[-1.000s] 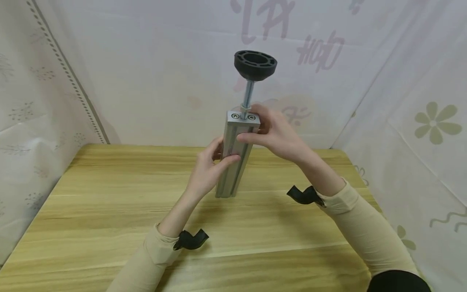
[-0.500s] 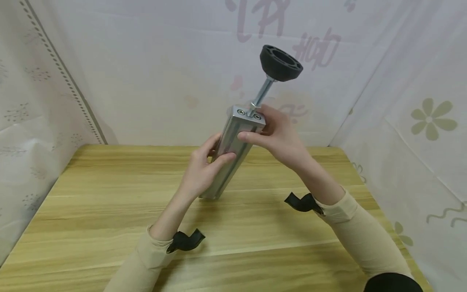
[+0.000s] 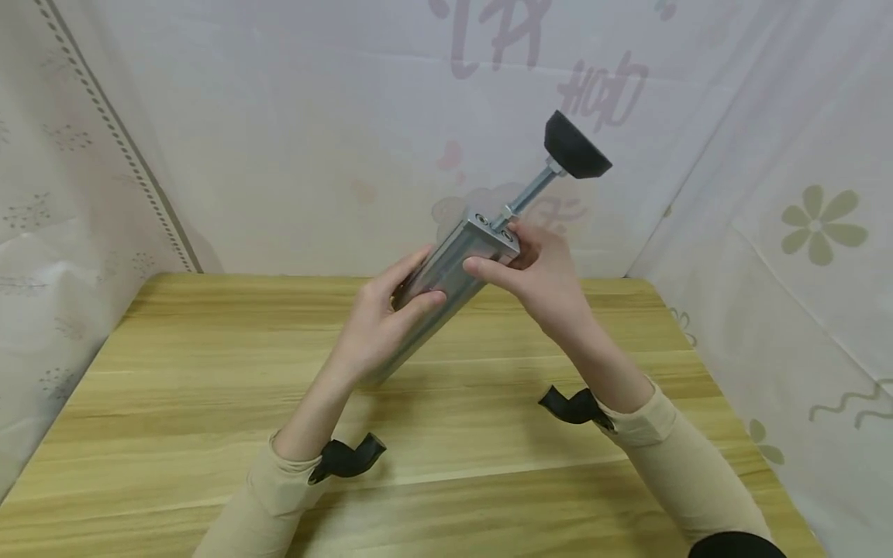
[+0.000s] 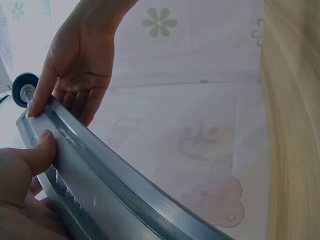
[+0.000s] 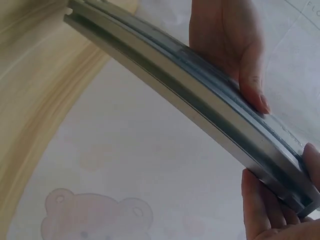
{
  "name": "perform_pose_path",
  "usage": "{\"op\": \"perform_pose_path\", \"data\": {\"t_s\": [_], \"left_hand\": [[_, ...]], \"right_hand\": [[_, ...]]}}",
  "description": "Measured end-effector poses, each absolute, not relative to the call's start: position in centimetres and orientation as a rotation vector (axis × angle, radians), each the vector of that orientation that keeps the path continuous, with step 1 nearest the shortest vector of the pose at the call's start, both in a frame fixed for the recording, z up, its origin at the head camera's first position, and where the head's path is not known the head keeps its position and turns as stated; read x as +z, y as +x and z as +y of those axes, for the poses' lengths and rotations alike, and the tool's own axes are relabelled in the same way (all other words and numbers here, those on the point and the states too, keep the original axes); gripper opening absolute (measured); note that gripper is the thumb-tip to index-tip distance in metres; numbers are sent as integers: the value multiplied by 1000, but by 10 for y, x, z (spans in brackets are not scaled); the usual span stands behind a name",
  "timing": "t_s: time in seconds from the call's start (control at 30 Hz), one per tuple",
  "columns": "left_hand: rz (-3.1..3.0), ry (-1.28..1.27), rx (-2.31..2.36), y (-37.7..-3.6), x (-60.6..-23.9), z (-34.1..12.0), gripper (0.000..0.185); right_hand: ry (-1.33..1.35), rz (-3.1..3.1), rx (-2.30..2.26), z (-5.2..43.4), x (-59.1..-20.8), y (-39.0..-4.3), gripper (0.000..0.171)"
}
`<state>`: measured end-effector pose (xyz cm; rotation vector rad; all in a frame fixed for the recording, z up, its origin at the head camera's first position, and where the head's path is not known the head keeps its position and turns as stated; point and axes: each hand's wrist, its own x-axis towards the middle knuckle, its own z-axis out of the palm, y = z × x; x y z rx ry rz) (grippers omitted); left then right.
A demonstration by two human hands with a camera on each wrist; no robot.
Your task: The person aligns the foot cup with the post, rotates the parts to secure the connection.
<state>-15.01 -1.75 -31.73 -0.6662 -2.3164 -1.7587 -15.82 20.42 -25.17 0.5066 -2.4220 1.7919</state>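
Observation:
Both hands hold a silver grooved aluminium profile (image 3: 456,260), tilted with its upper end to the right. From its end plate, which carries two screws, a threaded rod (image 3: 536,189) with a nut leads to a black round levelling foot (image 3: 576,147). My left hand (image 3: 373,322) grips the profile around its middle, thumb on the near face. Close to the end plate my right hand (image 3: 547,283) grips it, thumb in front and fingers behind, as the right wrist view also shows. The lower end sits low over the wooden table (image 3: 230,418), partly hidden behind the left hand.
A pale printed cloth (image 3: 300,139) hangs behind the table and along both sides. Black straps (image 3: 349,457) stick out from both beige sleeves (image 3: 687,457). In the left wrist view the table edge (image 4: 267,150) runs along the right.
The profile has tipped from nearly upright over to the right, its foot swinging right and its lower end shifting left. Both hands keep their grip and turn with it.

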Motion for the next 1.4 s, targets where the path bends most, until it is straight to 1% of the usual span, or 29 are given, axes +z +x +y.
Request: {"op": "perform_pose_path", "data": {"t_s": [0.17, 0.37, 0.63, 0.8, 0.97, 1.2, 1.4], "left_hand": [[-2391, -665, -1727, -151, -317, -21, 61], [-2457, -718, -1602, -155, -319, -26, 59], [-2536, -796, -1450, -160, -321, -29, 55], [-2584, -817, -1443, -162, -324, -29, 55], [-2625, -848, -1469, -163, -327, -26, 54], [-2733, -837, -1493, -164, -335, -25, 52], [-2790, -917, -1458, -167, -338, -22, 52]], "right_hand": [[429, -2435, 1855, 208, -262, -157, 33], [415, -2426, 1890, 211, -279, -155, 42], [413, -2388, 1975, 217, -300, -150, 45], [385, -2390, 2000, 220, -309, -148, 44], [303, -2421, 2030, 224, -318, -147, 44], [233, -2476, 2050, 229, -329, -143, 45], [186, -2473, 2115, 235, -339, -138, 45]]}}
